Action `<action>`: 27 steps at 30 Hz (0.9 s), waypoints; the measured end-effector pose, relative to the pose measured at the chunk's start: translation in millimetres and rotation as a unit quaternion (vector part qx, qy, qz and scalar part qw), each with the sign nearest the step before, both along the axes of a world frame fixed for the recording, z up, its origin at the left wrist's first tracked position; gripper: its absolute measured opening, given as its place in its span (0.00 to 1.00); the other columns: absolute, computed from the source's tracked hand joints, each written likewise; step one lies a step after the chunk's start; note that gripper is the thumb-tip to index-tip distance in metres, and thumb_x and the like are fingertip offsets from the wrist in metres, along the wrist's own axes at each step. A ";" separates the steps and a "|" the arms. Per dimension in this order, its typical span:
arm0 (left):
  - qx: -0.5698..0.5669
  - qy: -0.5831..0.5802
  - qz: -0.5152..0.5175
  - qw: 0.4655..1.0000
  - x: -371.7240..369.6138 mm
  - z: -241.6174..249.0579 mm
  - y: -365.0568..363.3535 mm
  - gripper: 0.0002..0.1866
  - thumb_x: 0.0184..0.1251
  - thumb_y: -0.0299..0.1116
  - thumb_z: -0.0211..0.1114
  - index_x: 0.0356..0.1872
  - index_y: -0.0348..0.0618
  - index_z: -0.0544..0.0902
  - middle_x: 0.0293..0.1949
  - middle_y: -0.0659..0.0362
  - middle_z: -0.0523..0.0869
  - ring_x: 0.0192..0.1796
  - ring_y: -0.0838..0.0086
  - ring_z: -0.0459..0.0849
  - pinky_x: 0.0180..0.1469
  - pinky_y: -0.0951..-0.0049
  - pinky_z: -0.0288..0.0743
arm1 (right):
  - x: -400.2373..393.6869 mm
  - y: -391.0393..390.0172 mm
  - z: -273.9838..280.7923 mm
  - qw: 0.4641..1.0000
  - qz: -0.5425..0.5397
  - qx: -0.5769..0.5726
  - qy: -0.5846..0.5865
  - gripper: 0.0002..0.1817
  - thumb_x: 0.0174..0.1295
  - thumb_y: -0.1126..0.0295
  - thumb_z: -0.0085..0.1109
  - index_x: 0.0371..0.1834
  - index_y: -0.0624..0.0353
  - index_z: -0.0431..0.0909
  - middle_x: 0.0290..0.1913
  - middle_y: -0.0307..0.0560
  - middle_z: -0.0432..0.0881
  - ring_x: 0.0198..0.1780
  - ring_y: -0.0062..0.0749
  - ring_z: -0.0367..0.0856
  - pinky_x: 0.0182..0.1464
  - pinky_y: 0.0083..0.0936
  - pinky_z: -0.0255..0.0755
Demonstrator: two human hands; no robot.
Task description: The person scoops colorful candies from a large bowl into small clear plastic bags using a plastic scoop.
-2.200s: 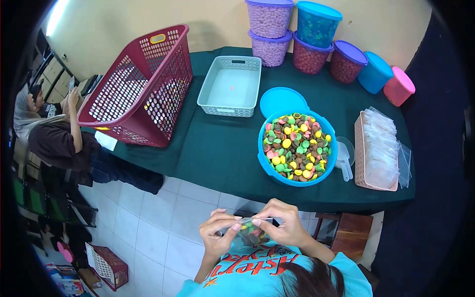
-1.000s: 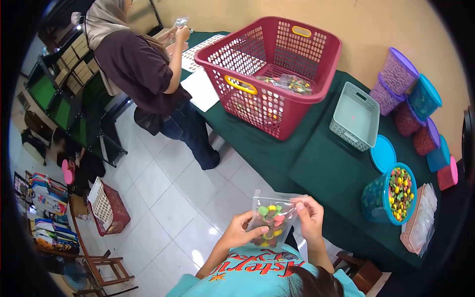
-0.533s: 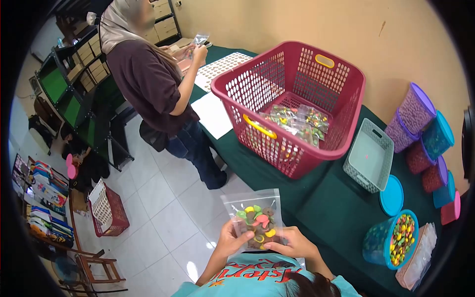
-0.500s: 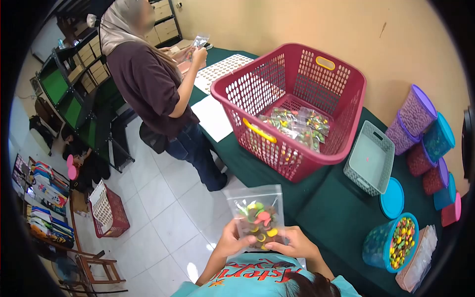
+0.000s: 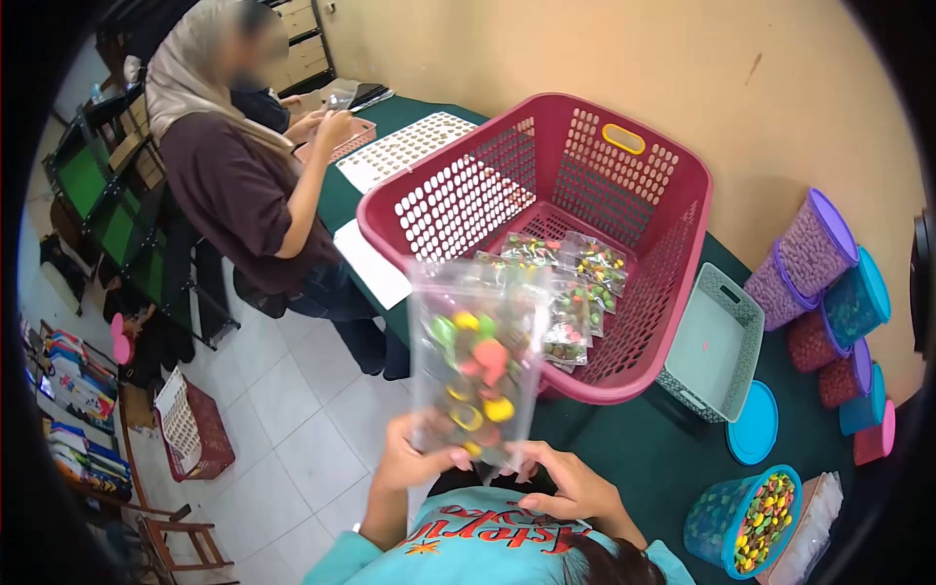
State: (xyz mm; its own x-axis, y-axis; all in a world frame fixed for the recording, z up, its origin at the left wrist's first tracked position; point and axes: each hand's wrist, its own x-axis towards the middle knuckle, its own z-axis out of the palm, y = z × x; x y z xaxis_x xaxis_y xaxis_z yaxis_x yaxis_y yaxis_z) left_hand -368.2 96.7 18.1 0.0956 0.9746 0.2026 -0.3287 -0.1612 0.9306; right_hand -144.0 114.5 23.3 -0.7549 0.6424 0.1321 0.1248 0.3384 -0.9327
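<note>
A clear plastic bag (image 5: 475, 375) of round candies in green, yellow, red and brown is held upright in front of the maroon basket. My left hand (image 5: 414, 456) grips its lower left corner. At the lower right corner, the fingers of my right hand (image 5: 575, 487) press on the bag's bottom edge. Behind the bag stands the large maroon basket (image 5: 673, 283) with yellow-rimmed handles, and several filled candy bags (image 5: 597, 263) lie on its floor. Part of them is hidden by the bag I hold.
A co-worker (image 5: 229, 185) stands at the left side of the green table (image 5: 624, 439), holding a small bag. To the right are a grey-green tray (image 5: 717, 341), a blue lid (image 5: 753, 423), an open candy tub (image 5: 765, 522) and stacked tubs (image 5: 804, 253). Shelves stand far left.
The bag has risen toward the basket and looks larger and more upright, with my left hand moved left. The view has shifted, and the co-worker's head has turned.
</note>
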 end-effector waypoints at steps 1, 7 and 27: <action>-0.011 -0.020 0.007 1.000 -5.2 8.8 12.4 0.12 0.49 0.21 0.65 0.35 0.30 0.73 0.29 0.51 0.80 0.27 0.72 0.81 0.28 0.73 0.78 | 2.7 -0.4 -2.8 0.999 -0.017 -0.015 0.024 0.33 0.51 0.59 0.60 0.57 0.62 0.59 0.38 0.51 0.76 0.33 0.33 0.76 0.40 0.27 0.70; 0.063 -0.148 0.043 0.986 -19.8 40.0 95.6 0.17 0.59 0.34 0.58 0.42 0.29 0.69 0.33 0.52 0.79 0.28 0.74 0.79 0.29 0.78 0.77 | 17.3 -19.2 -4.4 0.984 -0.174 -0.021 0.041 0.23 0.53 0.65 0.57 0.51 0.65 0.67 0.37 0.52 0.77 0.36 0.32 0.77 0.42 0.26 0.70; 0.153 -0.221 -0.379 0.886 -22.0 55.3 166.6 0.56 0.50 0.41 0.67 0.63 0.70 0.25 0.64 0.44 0.22 0.64 0.48 0.55 0.62 0.53 0.54 | -64.5 -59.4 -23.6 0.849 -0.525 -0.024 -0.058 0.21 0.54 0.63 0.56 0.46 0.66 0.71 0.35 0.51 0.77 0.36 0.35 0.78 0.41 0.26 0.71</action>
State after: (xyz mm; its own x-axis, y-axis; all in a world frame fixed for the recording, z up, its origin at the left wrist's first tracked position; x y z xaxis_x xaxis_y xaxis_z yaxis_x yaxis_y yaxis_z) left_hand -390.2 263.4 73.4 0.5440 0.5579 0.6268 -0.7718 0.0397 0.6346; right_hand -208.4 55.1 -0.3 0.2309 0.9716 0.0512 0.4260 -0.0536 -0.9031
